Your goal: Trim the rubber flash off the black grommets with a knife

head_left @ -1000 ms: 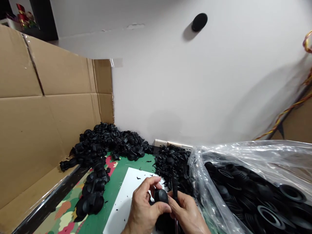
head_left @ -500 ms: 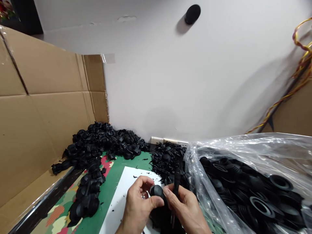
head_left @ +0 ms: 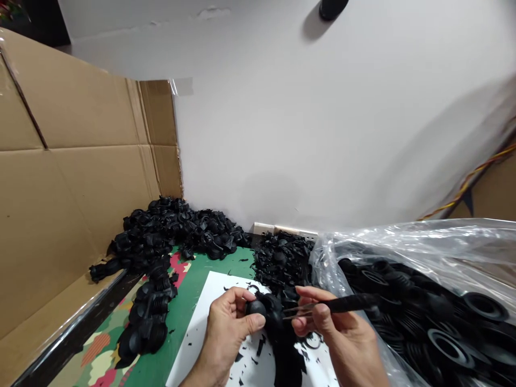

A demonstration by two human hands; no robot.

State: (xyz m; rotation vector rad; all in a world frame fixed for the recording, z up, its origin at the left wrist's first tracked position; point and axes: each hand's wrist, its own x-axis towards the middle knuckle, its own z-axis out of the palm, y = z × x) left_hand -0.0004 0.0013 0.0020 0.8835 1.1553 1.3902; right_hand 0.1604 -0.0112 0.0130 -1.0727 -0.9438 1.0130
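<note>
Black rubbery part [head_left: 255, 308] is at 6 o'clock, low over the white board [head_left: 189, 349], pinched btwn thumb and bent index of the L hand [head_left: 226, 333], both digits closed right on it. R hand [head_left: 346, 341], at 5, has a tweezer-type tool [head_left: 350, 302] gripped btwn thumb and fingers; its two thin metal prongs [head_left: 296, 312] are slightly apart, can't tell if the tips touch the dark stuff beside them.

Vs half a sec ago: tool stood near upright w/ R fingertips right up by the part; now there's a gap btwn the hands and the tool's almost level, handle to 3, prongs to 9. More board shows, littered w/ black scraps [head_left: 260, 344]. View's shifted too: the black disc [head_left: 332, 8] at 1 o'clock is now cut by the top edge.

Held part's end is smooth, matte, domed; the long shape below is too dark to make out. Shred heap [head_left: 282, 263], thin curls, at 5. Pile [head_left: 177, 231] of ribbed, round-ended pcs at 8, trailing to 7 over a green surface [head_left: 229, 262] w/ pink + cream patches. At 4, crinkly clear plastic bag [head_left: 327, 263] full of ribbed black rings [head_left: 449, 346]. Creased cardboard [head_left: 92, 118] at 10.
</note>
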